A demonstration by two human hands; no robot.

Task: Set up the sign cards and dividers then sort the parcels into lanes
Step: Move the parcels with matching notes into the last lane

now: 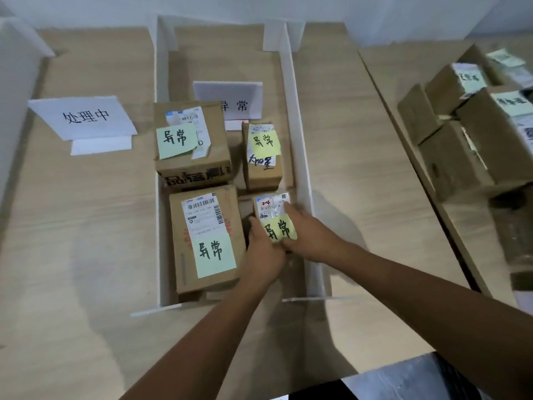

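Note:
A small brown parcel [272, 210] with a yellow note sits in the middle lane, near the right white divider [300, 145]. My left hand [264, 252] grips its left side and my right hand [308, 233] grips its right side. Three other brown parcels with green or yellow notes lie in the same lane: a large one [202, 241] to the left, one [191, 142] behind it, and a narrow one [264, 155] at the back right. A white sign card [230, 99] stands behind them. Another sign card [83, 116] stands in the left lane.
The left white divider [158, 168] bounds the middle lane. A stack of several brown parcels [473, 131] stands on the adjoining table at the right. The right lane [360, 168] shows bare wood. A white panel [17, 82] stands at the far left.

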